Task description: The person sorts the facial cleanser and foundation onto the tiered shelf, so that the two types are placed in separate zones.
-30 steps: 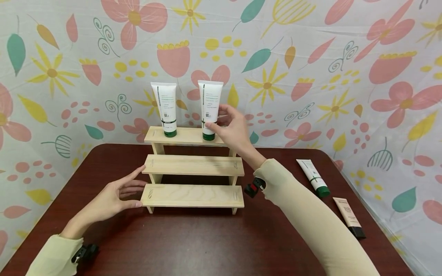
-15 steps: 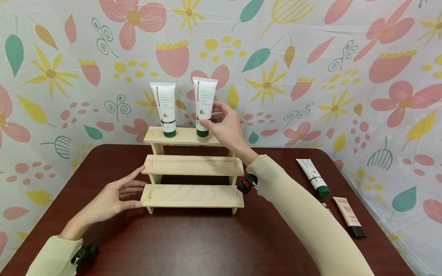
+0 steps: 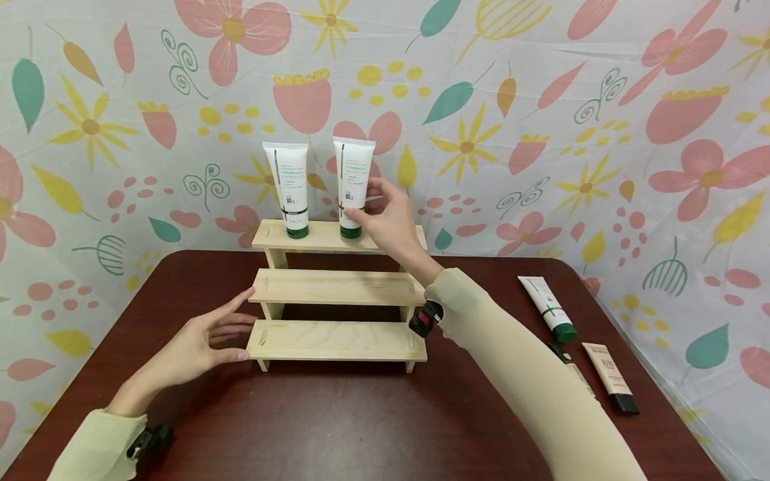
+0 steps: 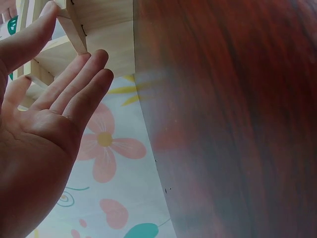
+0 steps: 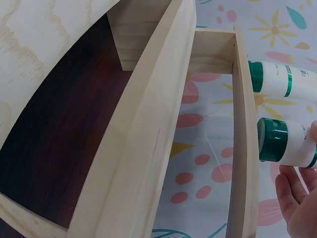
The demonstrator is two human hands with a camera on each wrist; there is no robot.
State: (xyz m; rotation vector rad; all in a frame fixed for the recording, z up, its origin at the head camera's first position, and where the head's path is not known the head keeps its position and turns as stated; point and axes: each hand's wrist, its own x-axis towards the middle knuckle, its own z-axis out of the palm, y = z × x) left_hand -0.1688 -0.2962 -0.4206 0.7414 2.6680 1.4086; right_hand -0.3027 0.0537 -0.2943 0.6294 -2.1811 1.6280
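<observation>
A pale wooden shelf (image 3: 337, 341) with three tiers stands on the table. My left hand (image 3: 188, 354) touches its left side, the thumb at the bottom tier and the index finger at the middle one; in the left wrist view the fingers (image 4: 91, 91) look fairly straight. On the top tier, a white squeeze tube (image 3: 289, 187) stands on its green cap. To its right, my right hand (image 3: 391, 220) pinches a second white squeeze tube (image 3: 355, 167) low on its body, cap down. In the right wrist view this tube's green cap (image 5: 272, 139) is at the top board.
At the table's right lie a white tube with a green cap (image 3: 547, 307) and a beige BB cream tube (image 3: 610, 377). Another item (image 3: 580, 377) there is mostly hidden by my right sleeve (image 3: 517, 361). A flowered cloth (image 3: 481, 80) hangs behind the dark table (image 3: 337, 427).
My right hand has moved the second tube left along the top tier, nearer the first tube. The left hand has stayed at the shelf's side.
</observation>
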